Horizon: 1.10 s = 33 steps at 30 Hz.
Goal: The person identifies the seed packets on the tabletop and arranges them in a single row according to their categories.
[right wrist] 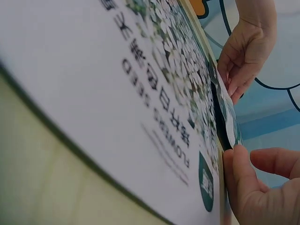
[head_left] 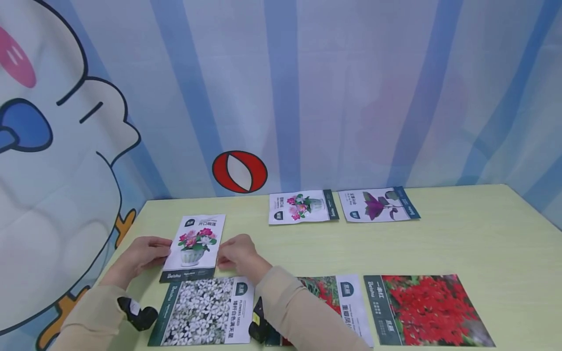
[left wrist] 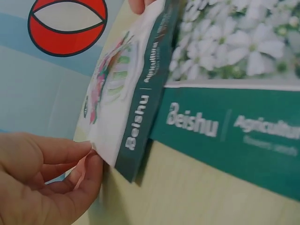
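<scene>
A white seed packet (head_left: 197, 248) showing potted pink flowers is tilted at the table's left side, its dark lower band over the top edge of a white-flower seed packet (head_left: 202, 312). My left hand (head_left: 147, 256) pinches its left edge; in the left wrist view, the thumb and fingertips (left wrist: 86, 154) meet at its corner. On the opposite edge my right hand (head_left: 241, 256) holds the same packet with bent fingers. In the right wrist view the right fingertips (right wrist: 240, 157) are at that edge, the packet seen nearly edge-on.
A packet with red blooms (head_left: 347, 297) lies partly under the right sleeve. Right of it is a larger red-flower packet (head_left: 434, 312). At the table's back edge lie a pink-flower packet (head_left: 303, 207) and a purple-plant packet (head_left: 377, 204). A printed curtain (head_left: 351, 97) hangs behind the table.
</scene>
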{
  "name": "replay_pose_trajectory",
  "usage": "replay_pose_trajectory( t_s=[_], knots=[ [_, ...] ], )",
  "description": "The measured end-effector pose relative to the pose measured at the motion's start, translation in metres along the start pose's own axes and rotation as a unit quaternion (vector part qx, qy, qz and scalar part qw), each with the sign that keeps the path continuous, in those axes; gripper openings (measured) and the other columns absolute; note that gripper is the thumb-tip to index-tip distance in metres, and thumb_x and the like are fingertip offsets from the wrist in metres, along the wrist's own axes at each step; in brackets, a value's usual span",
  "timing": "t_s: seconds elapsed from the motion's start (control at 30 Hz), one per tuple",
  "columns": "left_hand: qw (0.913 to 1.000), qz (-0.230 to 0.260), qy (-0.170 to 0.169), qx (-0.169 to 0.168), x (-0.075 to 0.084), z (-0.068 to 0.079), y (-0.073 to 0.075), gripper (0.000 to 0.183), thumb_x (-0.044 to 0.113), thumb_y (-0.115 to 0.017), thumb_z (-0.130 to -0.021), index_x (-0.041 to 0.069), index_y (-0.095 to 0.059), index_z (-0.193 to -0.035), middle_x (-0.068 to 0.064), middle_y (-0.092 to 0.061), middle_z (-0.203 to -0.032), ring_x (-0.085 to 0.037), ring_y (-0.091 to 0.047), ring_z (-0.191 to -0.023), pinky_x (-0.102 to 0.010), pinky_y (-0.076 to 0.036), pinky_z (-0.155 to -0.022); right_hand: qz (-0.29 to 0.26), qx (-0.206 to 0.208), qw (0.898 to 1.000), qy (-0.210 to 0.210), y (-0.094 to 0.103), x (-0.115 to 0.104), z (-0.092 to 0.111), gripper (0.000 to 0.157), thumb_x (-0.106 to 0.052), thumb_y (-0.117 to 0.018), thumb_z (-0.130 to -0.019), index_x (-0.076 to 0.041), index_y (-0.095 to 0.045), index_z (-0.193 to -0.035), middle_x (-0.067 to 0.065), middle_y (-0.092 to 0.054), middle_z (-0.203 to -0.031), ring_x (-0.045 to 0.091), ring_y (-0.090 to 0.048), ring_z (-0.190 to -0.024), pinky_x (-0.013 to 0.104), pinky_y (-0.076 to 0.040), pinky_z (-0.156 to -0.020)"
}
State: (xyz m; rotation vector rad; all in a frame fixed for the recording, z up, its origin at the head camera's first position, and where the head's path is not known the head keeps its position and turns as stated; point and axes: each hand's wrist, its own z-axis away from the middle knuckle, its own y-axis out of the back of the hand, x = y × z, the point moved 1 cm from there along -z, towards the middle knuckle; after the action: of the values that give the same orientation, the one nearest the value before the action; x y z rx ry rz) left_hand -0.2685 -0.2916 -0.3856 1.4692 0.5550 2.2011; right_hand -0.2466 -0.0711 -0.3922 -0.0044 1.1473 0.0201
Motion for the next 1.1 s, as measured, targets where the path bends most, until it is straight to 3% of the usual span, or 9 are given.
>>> replay_pose_trajectory(
  t_s=[0.2, 0.3, 0.47, 0.6, 0.9, 1.1],
  knots=[
    [0.9999, -0.006, -0.013, 0.001, 0.010, 0.003, 0.009, 0.044, 0.009, -0.054, -0.093, -0.014, -0.041, -0.128, -0.030, -0.047, -0.121, -0.022, -0.054, -0.088, -0.026, -0.051, -0.073, -0.016, -0.035, 0.999, -0.009, 0.010, -0.009, 0.000, 0.019, 0.011, -0.061, -0.077, 0.004, -0.065, -0.094, 0.012, -0.065, -0.071, 0.015, -0.059, -0.056, 0.021, -0.052, -0.050],
    [0.9999, -0.011, -0.012, -0.002, 0.019, 0.003, 0.007, 0.044, 0.012, -0.053, -0.094, -0.011, -0.041, -0.130, -0.029, -0.045, -0.124, -0.026, -0.053, -0.094, -0.029, -0.050, -0.079, -0.015, -0.048, 0.999, -0.010, 0.016, -0.015, -0.003, 0.023, 0.010, -0.061, -0.079, 0.004, -0.063, -0.101, 0.013, -0.065, -0.075, 0.015, -0.059, -0.058, 0.022, -0.052, -0.051],
    [0.9999, 0.001, -0.011, -0.006, 0.040, 0.001, -0.004, 0.046, 0.012, -0.050, -0.095, -0.009, -0.038, -0.134, -0.029, -0.039, -0.131, -0.035, -0.046, -0.109, -0.043, -0.042, -0.097, -0.012, -0.048, 0.999, -0.013, 0.025, -0.024, -0.006, 0.027, 0.007, -0.062, -0.081, 0.004, -0.063, -0.108, 0.011, -0.063, -0.076, 0.016, -0.059, -0.061, 0.021, -0.052, -0.051],
    [0.9993, 0.013, -0.028, -0.021, 0.056, -0.003, -0.011, 0.048, 0.014, -0.050, -0.096, -0.008, -0.035, -0.136, -0.029, -0.036, -0.135, -0.038, -0.043, -0.116, -0.047, -0.038, -0.101, -0.007, -0.042, 0.999, -0.015, 0.032, -0.030, -0.008, 0.026, 0.004, -0.063, -0.083, 0.003, -0.063, -0.108, 0.010, -0.063, -0.078, 0.017, -0.058, -0.062, 0.021, -0.052, -0.052],
    [0.9974, 0.037, -0.046, -0.041, 0.088, -0.002, -0.031, 0.053, 0.019, -0.054, -0.094, -0.004, -0.035, -0.138, -0.024, -0.038, -0.136, -0.035, -0.044, -0.117, -0.041, -0.039, -0.101, 0.028, -0.016, 0.999, -0.006, 0.052, -0.049, -0.015, 0.025, -0.002, -0.064, -0.084, -0.002, -0.063, -0.109, 0.011, -0.064, -0.086, 0.018, -0.061, -0.068, 0.022, -0.053, -0.057],
    [0.9963, 0.057, -0.049, -0.041, 0.099, -0.003, -0.043, 0.051, 0.017, -0.054, -0.094, -0.002, -0.037, -0.138, -0.022, -0.038, -0.137, -0.034, -0.043, -0.120, -0.039, -0.039, -0.101, 0.044, 0.002, 0.999, 0.017, 0.076, -0.058, -0.021, 0.023, -0.003, -0.063, -0.085, -0.001, -0.062, -0.108, 0.011, -0.064, -0.087, 0.020, -0.060, -0.069, 0.028, -0.055, -0.064]
  ],
)
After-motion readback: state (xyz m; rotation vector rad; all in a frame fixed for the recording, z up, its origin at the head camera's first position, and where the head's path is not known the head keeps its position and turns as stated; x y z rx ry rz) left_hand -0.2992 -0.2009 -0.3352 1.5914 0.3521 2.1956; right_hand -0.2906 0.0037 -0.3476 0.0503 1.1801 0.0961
